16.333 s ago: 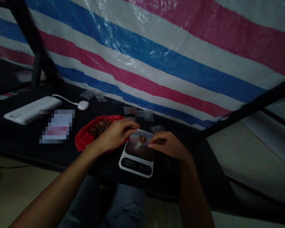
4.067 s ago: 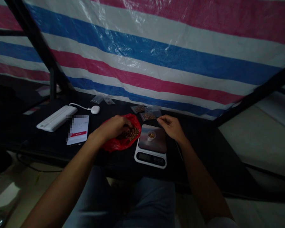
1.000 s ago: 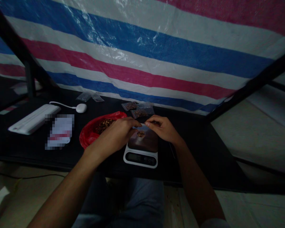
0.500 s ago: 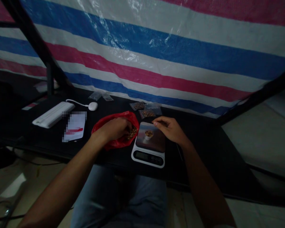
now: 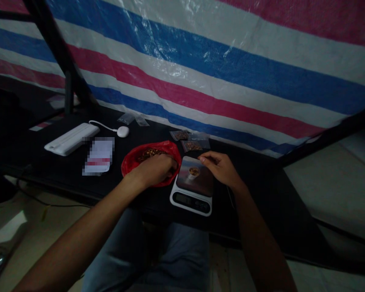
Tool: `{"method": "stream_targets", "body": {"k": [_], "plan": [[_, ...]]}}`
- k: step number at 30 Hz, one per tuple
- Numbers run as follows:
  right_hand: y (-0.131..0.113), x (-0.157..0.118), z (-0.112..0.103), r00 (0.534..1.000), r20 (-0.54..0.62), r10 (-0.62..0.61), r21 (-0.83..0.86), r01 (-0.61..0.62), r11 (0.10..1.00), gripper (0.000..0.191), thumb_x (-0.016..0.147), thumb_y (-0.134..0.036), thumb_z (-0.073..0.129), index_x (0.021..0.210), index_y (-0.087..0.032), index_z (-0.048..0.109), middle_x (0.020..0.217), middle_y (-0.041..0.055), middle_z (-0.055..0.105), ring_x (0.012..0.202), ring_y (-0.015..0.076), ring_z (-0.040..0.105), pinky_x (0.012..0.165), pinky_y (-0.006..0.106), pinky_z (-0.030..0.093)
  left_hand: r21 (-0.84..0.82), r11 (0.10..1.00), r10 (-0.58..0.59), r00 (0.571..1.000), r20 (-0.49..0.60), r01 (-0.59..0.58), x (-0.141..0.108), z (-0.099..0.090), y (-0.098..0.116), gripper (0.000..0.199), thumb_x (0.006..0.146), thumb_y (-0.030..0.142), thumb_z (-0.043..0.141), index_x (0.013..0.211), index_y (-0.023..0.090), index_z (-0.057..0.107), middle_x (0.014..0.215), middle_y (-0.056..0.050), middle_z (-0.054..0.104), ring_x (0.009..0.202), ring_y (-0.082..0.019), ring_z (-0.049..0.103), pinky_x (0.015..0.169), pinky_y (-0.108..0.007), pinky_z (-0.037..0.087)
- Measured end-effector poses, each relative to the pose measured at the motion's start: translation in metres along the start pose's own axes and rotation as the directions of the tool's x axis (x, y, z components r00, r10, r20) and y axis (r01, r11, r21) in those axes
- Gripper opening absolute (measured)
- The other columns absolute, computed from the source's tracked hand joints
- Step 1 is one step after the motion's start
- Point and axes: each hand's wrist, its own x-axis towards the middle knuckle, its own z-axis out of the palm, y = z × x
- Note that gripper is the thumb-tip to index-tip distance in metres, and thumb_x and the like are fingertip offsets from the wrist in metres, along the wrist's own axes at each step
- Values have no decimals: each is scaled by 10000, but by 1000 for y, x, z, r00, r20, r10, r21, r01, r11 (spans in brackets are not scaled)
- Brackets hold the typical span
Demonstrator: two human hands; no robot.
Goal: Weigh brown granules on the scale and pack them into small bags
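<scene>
My left hand (image 5: 160,168) reaches into a red plastic bag (image 5: 129,161) that holds small brown pieces (image 5: 150,153). Its fingertips are hidden down at the bag's right side, so what they hold cannot be seen. A white kitchen scale (image 5: 191,202) with a dark display stands right of the bag. On its metal plate sits a small cup (image 5: 194,173) of brown pieces. Beside the plate's upper right corner is my right hand (image 5: 217,164), thumb and index finger pinched together; anything between them is too small to make out.
Behind the scale lie small clear bags of brown pieces (image 5: 191,145). Further left are clear bags (image 5: 127,118), a white box-like device (image 5: 72,139) with a cable to a round piece (image 5: 123,131), and a blurred packet (image 5: 99,157). A striped sheet (image 5: 200,87) hangs behind.
My left hand has moved right and slightly down within the red bag, uncovering brown pieces behind it. My right hand keeps its pinch by the scale. The camera view has tilted slightly.
</scene>
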Motion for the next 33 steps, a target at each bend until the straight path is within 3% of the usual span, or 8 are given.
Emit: {"method": "stream_targets", "body": {"k": [4,13,18,23,28,30,33], "plan": [[2,1,0,1000,-15,1,7,-1,1000,228,899,-373,640,919,-193,777,910,61,794,812,217,714,721,327,510,-27,1000,-8,999,-40,7,-6,-1,-7,268,869,80,610,1012,213,794,1042,-90,796,993,-240,734,917,-314,510],[3,0,-3,1000,-24,5,18,-4,1000,233,897,-378,636,920,-189,771,923,61,790,829,213,707,750,333,509,-187,982,17,1000,-18,-20,-4,-16,-18,329,885,103,562,1058,236,808,1103,-16,804,1008,-173,737,912,-230,516],[5,1,-5,1000,-31,-3,28,4,1000,242,901,-383,637,931,-183,770,931,65,791,819,212,707,743,331,517,-184,981,51,998,-43,-58,5,-35,4,276,897,132,581,1029,216,808,1007,-19,810,881,-164,743,814,-220,518],[2,1,-7,1000,-31,-1,58,3,998,227,900,-375,647,913,-181,764,911,62,781,811,204,695,741,319,516,-173,969,162,983,-91,-176,22,-42,34,283,884,83,606,1019,220,813,1001,-28,808,920,-173,739,829,-231,494],[-6,-5,-14,991,133,-2,87,-10,996,212,867,-376,672,817,-176,722,731,16,700,654,155,615,619,271,457,-125,977,169,985,-38,-173,33,-31,44,294,884,59,597,980,230,817,982,-38,812,922,-198,751,791,-245,482],[-8,-7,-15,976,217,-6,129,-22,991,193,848,-370,697,826,-178,710,725,6,689,649,146,610,616,262,459,-122,977,172,984,-37,-175,32,-29,45,276,897,76,599,986,226,812,970,-42,811,907,-201,754,762,-247,473],[-11,-7,-14,967,255,-15,172,-30,985,181,840,-355,717,850,-175,706,762,13,708,662,142,618,628,260,471,-168,971,170,985,-23,-172,30,-30,46,242,922,114,595,972,219,806,924,-37,809,860,-189,753,725,-240,460]]}}
